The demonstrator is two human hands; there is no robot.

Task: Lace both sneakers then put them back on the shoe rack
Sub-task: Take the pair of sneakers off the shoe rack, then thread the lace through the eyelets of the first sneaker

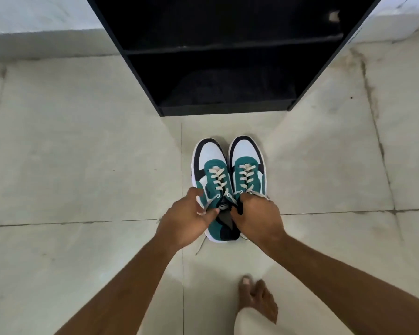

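Note:
Two teal, white and black sneakers stand side by side on the floor, toes toward the rack. The left sneaker [209,163] and the right sneaker [248,160] both carry cream laces crossed up the front. My left hand [185,217] pinches the lace ends at the left sneaker's collar. My right hand [258,217] grips the tongue and collar where the two shoes meet; which shoe it holds I cannot tell. A loose lace end [200,246] trails on the floor behind the left heel. The black shoe rack [228,110] stands just beyond the toes, its shelves dark.
Pale floor tiles [82,165] with dark grout lines spread all round. My bare foot [257,298] rests on the floor near the bottom, behind the shoes. A white wall base [34,42] runs along the far left.

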